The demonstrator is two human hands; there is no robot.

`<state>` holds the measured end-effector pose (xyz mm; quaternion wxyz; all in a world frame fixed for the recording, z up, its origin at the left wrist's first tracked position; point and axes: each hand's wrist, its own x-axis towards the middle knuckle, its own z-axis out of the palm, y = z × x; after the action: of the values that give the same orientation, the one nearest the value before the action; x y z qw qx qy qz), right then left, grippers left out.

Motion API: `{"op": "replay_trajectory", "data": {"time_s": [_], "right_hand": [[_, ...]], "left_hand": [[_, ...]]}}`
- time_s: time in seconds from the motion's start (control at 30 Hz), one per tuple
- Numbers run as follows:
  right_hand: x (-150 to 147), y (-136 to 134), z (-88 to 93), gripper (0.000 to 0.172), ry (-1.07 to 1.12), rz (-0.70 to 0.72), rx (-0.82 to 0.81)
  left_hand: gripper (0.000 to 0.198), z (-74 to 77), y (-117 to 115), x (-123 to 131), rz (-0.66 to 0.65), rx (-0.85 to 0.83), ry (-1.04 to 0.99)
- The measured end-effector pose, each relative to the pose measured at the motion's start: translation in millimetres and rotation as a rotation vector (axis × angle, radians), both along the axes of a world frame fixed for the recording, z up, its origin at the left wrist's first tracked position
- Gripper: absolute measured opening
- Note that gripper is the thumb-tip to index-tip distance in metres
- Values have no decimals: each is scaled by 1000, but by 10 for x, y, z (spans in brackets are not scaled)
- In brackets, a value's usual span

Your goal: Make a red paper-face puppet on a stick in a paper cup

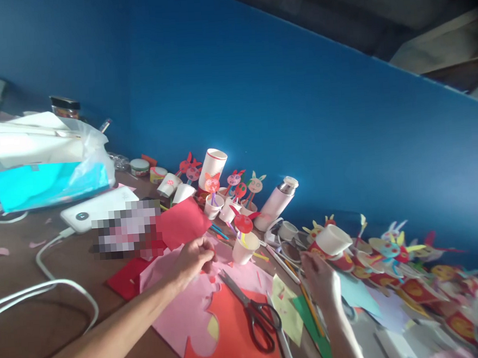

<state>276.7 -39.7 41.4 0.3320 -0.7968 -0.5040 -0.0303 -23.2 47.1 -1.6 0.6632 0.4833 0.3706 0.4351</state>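
The large pale pink paper sheet, with curved shapes cut out of its near edge, lies flat on the brown table in front of the person. The left hand rests on its far end, fingers curled in with the thumb drawn against them. Whether anything small sits in that pinch is too blurred to tell.

Just right of the sheet, a pair of black-handled metal scissors lies closed on an orange-red paper sheet.

The right hand shows only its back, with the fingers hidden. It reaches close to a white paper cup with a red band lying tilted on its side, and contact cannot be judged.

Beyond the left hand stand small white paper cups with paper rabbit heads on straws and a pale pink metal flask. A darker red paper sheet lies behind, partly under a pixelated patch.

A white rectangular power bank with its white cable sits at the left. The red cups at the far right smear out of focus, so their yellow print is unreadable.
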Motion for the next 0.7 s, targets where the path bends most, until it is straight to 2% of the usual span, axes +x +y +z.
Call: {"op": "replay_trajectory", "data": {"time_s": [0.13,0.3,0.53,0.7], "right_hand": [[-7,155,-222,25,-214,60,-187],[-71,243,-387,23,-422,99,-311],[-143,118,-401,28,-510,209,-412],[-208,11,-335,23,-518,261,-455]], "left_hand": [[10,25,5,-22,41,32,27],[10,71,17,-73,109,73,71],[22,89,-4,-88,140,140,111],[29,151,-50,-68,119,110,124]]}}
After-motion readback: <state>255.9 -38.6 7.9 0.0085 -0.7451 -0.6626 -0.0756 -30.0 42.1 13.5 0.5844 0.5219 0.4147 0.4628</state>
